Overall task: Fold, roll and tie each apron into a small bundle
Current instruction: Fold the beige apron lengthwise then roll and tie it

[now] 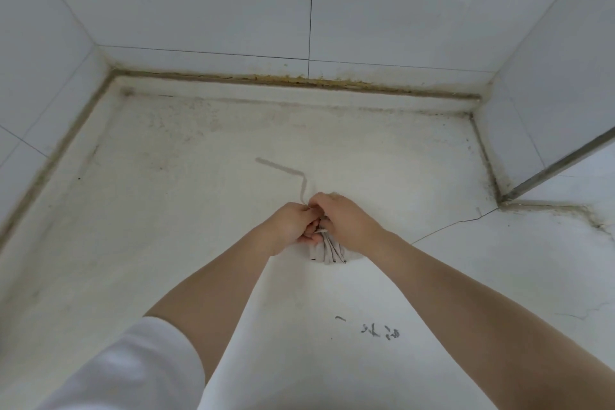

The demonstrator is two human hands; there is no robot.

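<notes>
While your two hands meet over the middle of the white surface (166,210), the rolled apron bundle (329,251) lies under and just near of them, its striped grey end poking out toward you beneath your right hand (342,220). Your right hand has its fingers curled down over the top of the bundle, gripping it. Your left hand (293,223) touches the right one, fingers curled and pinching the apron's strap (293,173) where it leaves the bundle. From that pinch the strap runs to the far side, bends, and trails off to the far left, lying flat on the surface. Tiled walls (199,3) stand beyond.
</notes>
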